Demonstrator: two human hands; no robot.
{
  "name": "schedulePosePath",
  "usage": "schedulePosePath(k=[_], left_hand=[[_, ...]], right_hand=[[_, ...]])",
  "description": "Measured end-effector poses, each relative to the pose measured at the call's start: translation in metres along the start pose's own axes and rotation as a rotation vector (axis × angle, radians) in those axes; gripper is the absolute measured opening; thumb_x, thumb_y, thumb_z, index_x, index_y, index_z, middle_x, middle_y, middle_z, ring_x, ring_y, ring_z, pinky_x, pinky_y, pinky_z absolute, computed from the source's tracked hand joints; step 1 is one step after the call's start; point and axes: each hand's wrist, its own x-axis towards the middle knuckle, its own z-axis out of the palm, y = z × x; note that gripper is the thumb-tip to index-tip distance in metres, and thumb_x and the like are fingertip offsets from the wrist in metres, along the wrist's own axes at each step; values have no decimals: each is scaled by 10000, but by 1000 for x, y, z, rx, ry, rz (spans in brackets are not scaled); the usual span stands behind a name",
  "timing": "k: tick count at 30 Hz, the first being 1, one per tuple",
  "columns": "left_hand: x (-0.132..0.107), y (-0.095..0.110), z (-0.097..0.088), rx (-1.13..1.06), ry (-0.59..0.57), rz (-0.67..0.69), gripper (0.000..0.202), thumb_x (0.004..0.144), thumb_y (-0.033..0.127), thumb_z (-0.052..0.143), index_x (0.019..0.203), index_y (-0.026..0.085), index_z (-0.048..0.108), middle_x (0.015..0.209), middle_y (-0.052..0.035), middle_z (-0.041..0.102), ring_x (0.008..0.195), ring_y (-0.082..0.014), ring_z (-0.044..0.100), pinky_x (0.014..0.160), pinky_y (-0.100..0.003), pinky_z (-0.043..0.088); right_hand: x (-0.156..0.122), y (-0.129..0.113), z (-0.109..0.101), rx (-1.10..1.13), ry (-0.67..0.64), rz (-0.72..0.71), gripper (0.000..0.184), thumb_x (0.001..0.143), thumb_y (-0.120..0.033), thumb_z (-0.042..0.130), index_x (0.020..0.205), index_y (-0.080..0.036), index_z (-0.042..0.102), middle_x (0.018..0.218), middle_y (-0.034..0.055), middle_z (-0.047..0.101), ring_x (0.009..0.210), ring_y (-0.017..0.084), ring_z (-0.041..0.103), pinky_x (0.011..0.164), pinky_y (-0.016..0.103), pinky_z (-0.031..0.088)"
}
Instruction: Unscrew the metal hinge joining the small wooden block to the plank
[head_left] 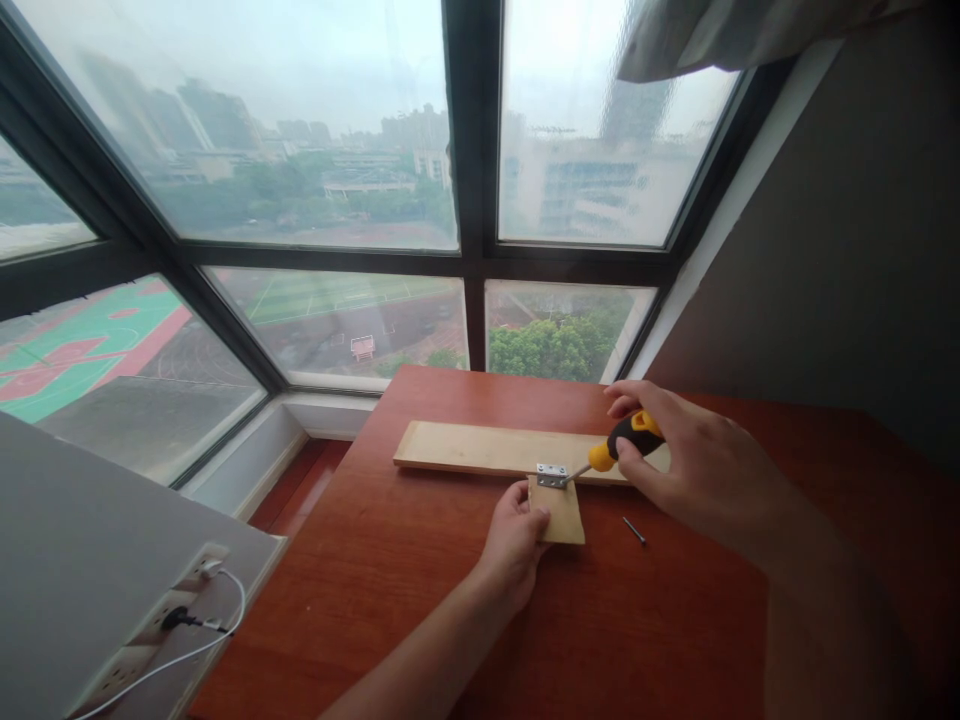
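Head camera looks down at a red-brown table [420,600] by a big window [322,130]. The right hand [701,465] is closed around a screwdriver [626,438] with a yellow and black handle. The thin metal tip of the screwdriver points left and down and touches a small silver hinge [553,475]. The hinge sits where two pieces of wood meet. One is a long board [472,448] that lies flat across the far part of the table. The other is a small block [561,512] that lies flat on the near side of the long board, touching it. The left hand [514,540] is at the left edge of the small block, with its fingers curled and its fingertips gripping the wood. A little dark screw [634,530] lies on the table just right of the small block, near the right hand. Far to the left, on a grey ledge [67,540], is a white power strip [161,615] with a black plug and a white cable [225,620] in it.
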Motion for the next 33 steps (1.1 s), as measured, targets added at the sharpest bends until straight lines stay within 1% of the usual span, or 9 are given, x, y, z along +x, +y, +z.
schedulePosePath(k=[2, 3, 5, 7, 9, 13, 20, 27, 33], left_hand=[[0, 0, 0, -1, -3, 1, 399, 622, 56, 618, 1006, 145, 565, 878, -88, 688, 763, -197, 652, 642, -269, 502], [0, 0, 0, 1, -4, 1, 400, 621, 58, 620, 1007, 146, 565, 876, -88, 688, 761, -196, 652, 638, -266, 499], [0, 0, 0, 3, -2, -1, 403, 620, 58, 620, 1009, 147, 564, 873, -86, 689, 757, -193, 651, 634, -261, 494], [-1, 1, 0, 5, -1, 0, 403, 620, 58, 617, 1009, 147, 562, 869, -82, 689, 750, -189, 650, 635, -259, 493], [-1, 1, 0, 9, -5, 3, 405, 621, 63, 619, 1013, 145, 561, 863, -79, 689, 738, -182, 646, 632, -254, 491], [0, -1, -2, -1, -35, 27, 415, 624, 92, 655, 1026, 145, 568, 867, -75, 690, 736, -174, 642, 631, -241, 483], [1, -5, -2, -3, -36, 55, 427, 637, 98, 656, 1055, 151, 589, 983, -96, 693, 834, -191, 656, 702, -256, 503], [2, -5, -2, -28, -41, 49, 432, 632, 87, 662, 1054, 144, 592, 983, -105, 697, 855, -207, 659, 715, -271, 509], [1, -5, -2, -24, -36, 41, 434, 645, 84, 644, 1070, 142, 576, 980, -106, 697, 825, -198, 659, 709, -276, 510]], right_hand=[[-1, 0, -2, 32, -17, -29, 402, 843, -321, 541, 1242, -288, 500, 1200, 14, 660, 1018, 233, 650, 748, 337, 463], [-1, 0, -2, 17, -14, -17, 412, 854, -360, 540, 1257, -291, 491, 1210, 20, 658, 1016, 245, 651, 737, 346, 465], [0, 0, -2, -65, 6, 57, 411, 871, -465, 521, 1243, -289, 511, 1135, 34, 691, 918, 278, 673, 669, 364, 456], [2, 1, 0, -132, 16, 127, 387, 884, -507, 494, 1195, -283, 549, 1018, 34, 722, 813, 289, 680, 614, 366, 434], [3, 1, 2, -113, 3, 123, 326, 894, -456, 489, 1160, -284, 566, 993, 17, 726, 803, 271, 679, 622, 358, 433], [3, 1, 4, 4, -5, 44, 319, 857, -337, 530, 1171, -284, 553, 1123, -9, 693, 908, 228, 668, 721, 344, 450], [0, 1, 4, 7, -3, 45, 335, 879, -349, 504, 1203, -268, 531, 1088, 12, 691, 871, 230, 663, 696, 348, 452], [-1, 0, 5, 103, -9, -41, 289, 886, -296, 504, 1168, -237, 533, 1083, 39, 671, 882, 201, 652, 750, 323, 472], [-5, 4, 1, 175, -82, -59, 251, 885, -296, 529, 1134, -264, 517, 1036, 17, 652, 901, 190, 634, 782, 324, 478]])
